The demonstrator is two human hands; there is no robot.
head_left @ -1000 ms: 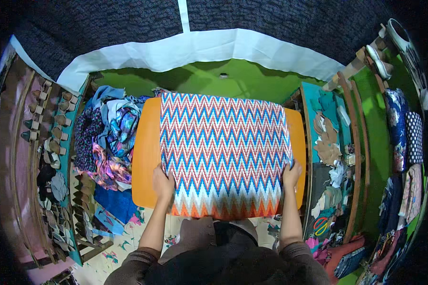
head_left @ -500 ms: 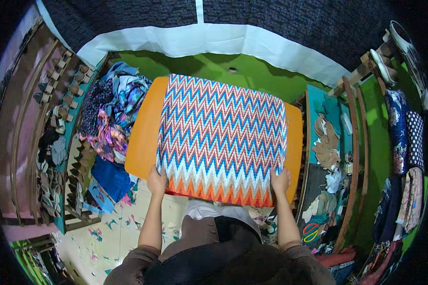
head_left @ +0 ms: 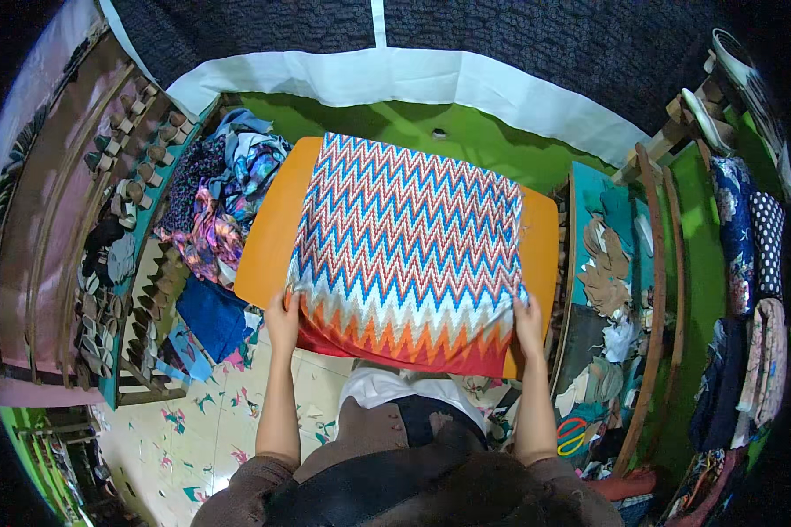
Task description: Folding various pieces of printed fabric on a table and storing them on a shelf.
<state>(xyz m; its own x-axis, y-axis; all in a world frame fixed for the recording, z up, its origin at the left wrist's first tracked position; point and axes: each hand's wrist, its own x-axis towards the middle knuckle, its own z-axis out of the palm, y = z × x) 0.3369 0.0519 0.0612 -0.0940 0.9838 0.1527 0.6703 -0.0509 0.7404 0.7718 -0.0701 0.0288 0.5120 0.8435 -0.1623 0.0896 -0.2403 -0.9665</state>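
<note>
A zigzag-patterned fabric (head_left: 413, 237) in blue, white and red, with orange and red along its near border, lies over the orange tabletop (head_left: 268, 224). Its near part sags at the table's front edge. My left hand (head_left: 283, 321) is closed on the cloth's left edge, close to the near left corner of the table. On the opposite edge, my right hand (head_left: 527, 325) pinches the cloth over the table's right side. Part of the fingers of both hands is hidden by the fabric.
Crumpled cloths (head_left: 228, 180) are heaped beyond the table's left side, with a dark blue cloth (head_left: 215, 316) below. Left stands a rack of wooden shoe forms (head_left: 132, 189). Cut pieces (head_left: 604, 263) and scissors with red-yellow handles (head_left: 572, 436) lie right. Scraps litter the floor (head_left: 228, 422).
The fabric has come toward me, and more of its red border shows at the near edge. My hands grip slightly farther up its sides and a little wider apart.
</note>
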